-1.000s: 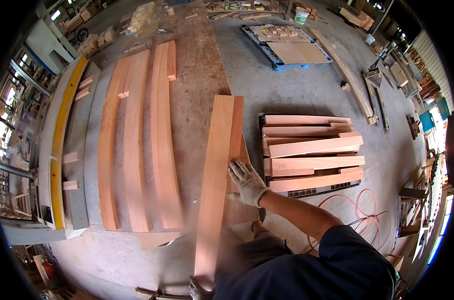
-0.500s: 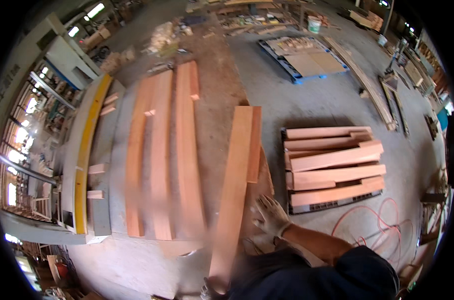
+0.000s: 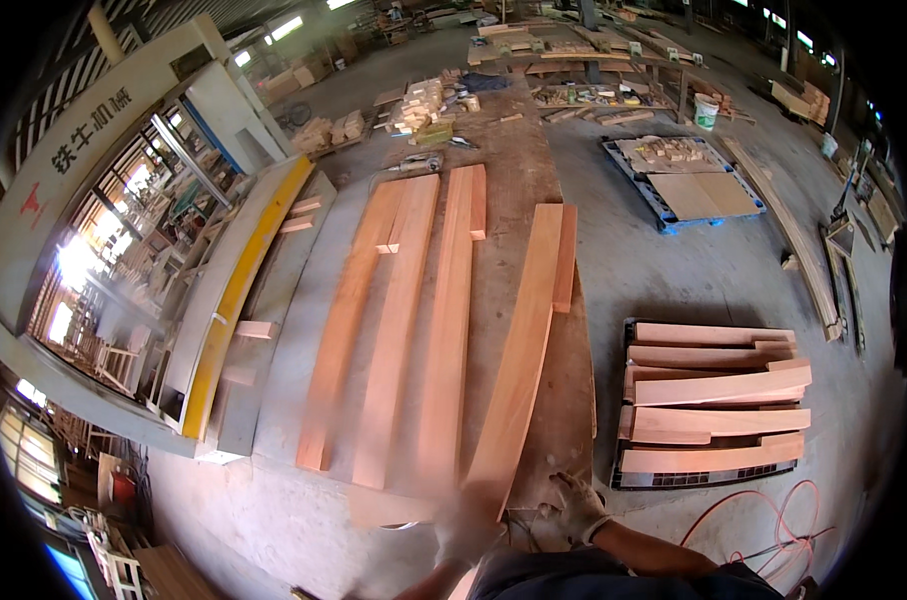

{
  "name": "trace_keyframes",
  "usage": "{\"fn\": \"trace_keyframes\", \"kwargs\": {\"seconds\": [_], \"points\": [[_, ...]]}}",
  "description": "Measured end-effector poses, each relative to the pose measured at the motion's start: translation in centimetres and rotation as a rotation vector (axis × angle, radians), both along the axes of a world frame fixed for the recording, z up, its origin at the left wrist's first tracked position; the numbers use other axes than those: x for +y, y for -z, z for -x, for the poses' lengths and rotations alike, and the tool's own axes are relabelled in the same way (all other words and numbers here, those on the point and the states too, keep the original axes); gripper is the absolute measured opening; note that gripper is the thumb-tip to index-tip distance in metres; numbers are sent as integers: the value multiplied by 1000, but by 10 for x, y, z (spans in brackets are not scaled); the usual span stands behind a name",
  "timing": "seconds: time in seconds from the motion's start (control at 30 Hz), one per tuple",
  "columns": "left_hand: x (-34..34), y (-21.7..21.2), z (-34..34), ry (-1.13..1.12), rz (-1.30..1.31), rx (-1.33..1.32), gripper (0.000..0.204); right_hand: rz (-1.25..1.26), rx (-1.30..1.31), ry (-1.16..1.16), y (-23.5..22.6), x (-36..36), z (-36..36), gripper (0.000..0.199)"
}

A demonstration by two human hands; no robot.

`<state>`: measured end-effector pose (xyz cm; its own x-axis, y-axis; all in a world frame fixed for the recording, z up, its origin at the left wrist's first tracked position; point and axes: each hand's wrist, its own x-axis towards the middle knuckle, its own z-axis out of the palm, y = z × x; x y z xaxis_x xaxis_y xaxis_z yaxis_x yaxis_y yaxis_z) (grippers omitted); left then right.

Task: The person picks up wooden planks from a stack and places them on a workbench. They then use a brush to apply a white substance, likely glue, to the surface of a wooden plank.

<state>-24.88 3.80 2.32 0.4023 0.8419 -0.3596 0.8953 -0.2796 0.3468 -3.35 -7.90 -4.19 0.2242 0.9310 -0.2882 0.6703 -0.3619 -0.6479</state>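
Note:
A long reddish wooden plank (image 3: 517, 370) lies lengthwise on the brown work surface (image 3: 517, 170), with a shorter wooden piece (image 3: 566, 260) along the right side of its far end. My left hand (image 3: 466, 535) is at the plank's near end, smeared by motion, so its fingers and grip do not show. My gloved right hand (image 3: 576, 508) hovers right of that end, fingers apart, holding nothing. Further left lie more long planks, a left one (image 3: 346, 330), a middle one (image 3: 399, 330) and a right one (image 3: 448, 320), with short pieces against their far ends.
On the left stands a large pale machine with a yellow edge (image 3: 246, 280). A black pallet (image 3: 709, 478) on the right bears several stacked wooden pieces (image 3: 719, 420). Red hose (image 3: 719, 500) coils on the floor nearby. Farther off lies a blue pallet (image 3: 689, 222) with flat boards.
My view has shifted, showing more of the far room. The plank and its short piece have slid away from me along the surface. My right hand stays open beside them.

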Motion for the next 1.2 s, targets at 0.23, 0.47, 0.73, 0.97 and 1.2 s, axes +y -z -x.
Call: {"fn": "trace_keyframes", "kwargs": {"seconds": [0.23,0.47,0.73,0.97,1.2], "points": [[43,25,-64,-200,156,-8,128,58,311,124,-4,13,18,74],[73,31,-117,-271,92,-18,119,8,429,158,-2,23,30,63],[91,78,-4,-268,-414,-534,70,129,377,175,-3,24,36,68],[147,107,146,-425,-452,10,103,233,260,136,25,41,36,70],[162,109,168,-549,-119,-115,127,256,94,128,21,52,44,54]]}}
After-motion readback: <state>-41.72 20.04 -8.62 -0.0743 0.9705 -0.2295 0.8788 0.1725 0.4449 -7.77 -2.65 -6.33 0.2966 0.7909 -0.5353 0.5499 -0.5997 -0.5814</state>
